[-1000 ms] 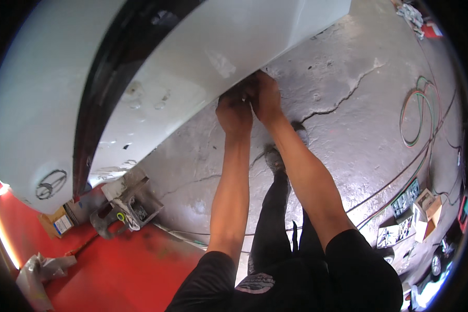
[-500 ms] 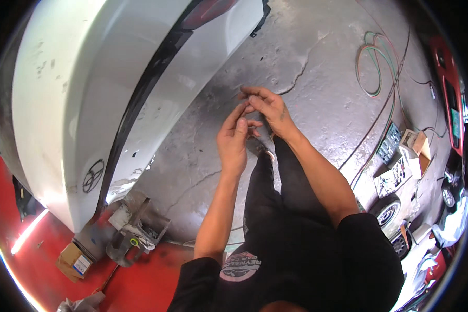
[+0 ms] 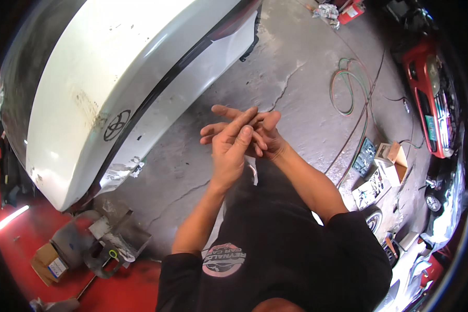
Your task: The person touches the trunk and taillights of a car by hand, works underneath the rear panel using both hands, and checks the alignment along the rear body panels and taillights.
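My left hand and my right hand meet in front of my body, above the concrete floor. The left fingers lie stretched across the right palm, and its thumb points up along them. Behind the left hand, the right fingers reach out to the left, spread apart. No object shows in either hand, though the overlap hides part of both palms. Nearest to them on the left is the rear of a white car, with scuffs and dark smudges on its paint and a dark oval emblem.
Coiled red and green hoses lie on the floor to the right. Beyond them are an open cardboard box and a red bumper. A wheel lies near my right elbow. At lower left, a small carton sits on red flooring.
My hands have gone from fingertips touching to overlapping, left fingers across the right palm. The view has shifted, showing more of the car's top and a red object at the far right.
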A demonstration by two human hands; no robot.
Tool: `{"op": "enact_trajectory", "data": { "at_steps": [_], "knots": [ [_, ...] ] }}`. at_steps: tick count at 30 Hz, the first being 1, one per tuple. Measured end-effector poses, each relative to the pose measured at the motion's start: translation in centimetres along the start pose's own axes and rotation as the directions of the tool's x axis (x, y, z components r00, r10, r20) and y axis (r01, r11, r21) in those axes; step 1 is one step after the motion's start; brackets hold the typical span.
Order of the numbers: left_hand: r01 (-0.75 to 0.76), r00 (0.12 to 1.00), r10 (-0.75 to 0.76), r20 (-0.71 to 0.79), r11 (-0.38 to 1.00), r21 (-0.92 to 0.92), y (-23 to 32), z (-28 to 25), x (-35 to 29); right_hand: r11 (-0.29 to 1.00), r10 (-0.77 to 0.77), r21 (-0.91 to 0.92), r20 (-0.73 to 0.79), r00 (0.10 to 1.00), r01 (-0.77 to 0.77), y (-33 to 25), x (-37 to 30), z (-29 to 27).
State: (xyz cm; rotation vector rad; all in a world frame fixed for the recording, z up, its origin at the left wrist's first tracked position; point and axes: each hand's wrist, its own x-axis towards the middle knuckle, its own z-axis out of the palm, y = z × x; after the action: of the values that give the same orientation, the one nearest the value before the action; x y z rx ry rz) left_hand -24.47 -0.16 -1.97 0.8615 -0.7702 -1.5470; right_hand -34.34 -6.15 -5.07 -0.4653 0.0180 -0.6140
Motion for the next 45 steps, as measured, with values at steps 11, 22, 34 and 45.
{"op": "enact_trajectory", "data": {
  "at_steps": [11, 22, 34, 45],
  "knots": [
    [-0.053, 0.991, 0.063, -0.117, 0.995, 0.084, -1.2, -0.5, -5.7, 0.975, 0.217, 0.077, -0.106, 0.970, -0.210, 6.4, -6.4, -3.7],
    [0.370, 0.861, -0.180, -0.475, 0.862, 0.345, -17.0, -14.2, -14.4, -0.360, 0.202, -0.882, -0.390, 0.898, -0.302, 9.6, -13.7, -10.8],
    [0.798, 0.509, -0.291, -0.810, 0.511, 0.318, -34.7, -27.6, -37.4, -0.409, 0.187, -0.492, -0.870, 0.457, -0.769, 2.9, -28.3, -22.1],
    [0.592, 0.487, -0.349, -0.801, 0.806, 0.009, -31.3, -20.8, -30.0, -0.336, 0.316, -0.837, -0.532, 0.785, -0.432, 7.0, -15.5, -17.1]
  ]
}}
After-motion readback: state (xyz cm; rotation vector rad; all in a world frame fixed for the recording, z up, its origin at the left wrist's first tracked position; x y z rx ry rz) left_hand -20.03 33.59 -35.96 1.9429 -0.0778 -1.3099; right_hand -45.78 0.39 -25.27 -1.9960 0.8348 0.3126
